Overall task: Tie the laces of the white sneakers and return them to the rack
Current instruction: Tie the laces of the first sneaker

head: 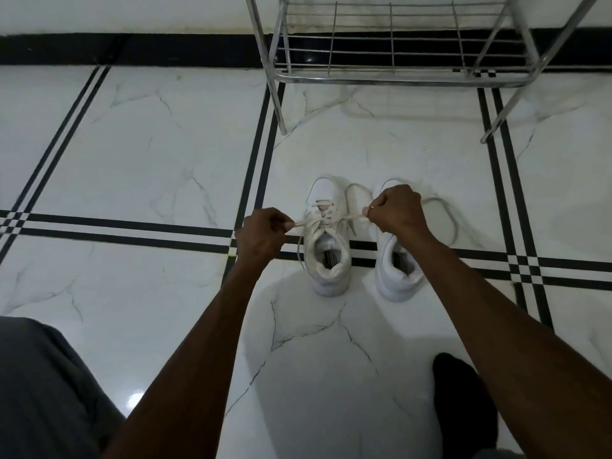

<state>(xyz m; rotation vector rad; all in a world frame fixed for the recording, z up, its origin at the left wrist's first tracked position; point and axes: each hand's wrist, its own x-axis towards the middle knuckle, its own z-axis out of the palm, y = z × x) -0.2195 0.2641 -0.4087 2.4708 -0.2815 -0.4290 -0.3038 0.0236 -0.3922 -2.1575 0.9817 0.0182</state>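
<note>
just two white sneakers, two hands, one rack

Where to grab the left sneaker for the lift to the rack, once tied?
Probably the heel collar of the left sneaker: pinch from above and behind, fingers inside the opening. The heel faces the person, the opening is up, and the lace held by the left hand and right hand covers the front. The rack stands ahead.

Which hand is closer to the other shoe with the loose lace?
The right hand. It already hovers over the right sneaker, whose loose lace trails on the floor, while the left hand sits beside the left sneaker.
</note>
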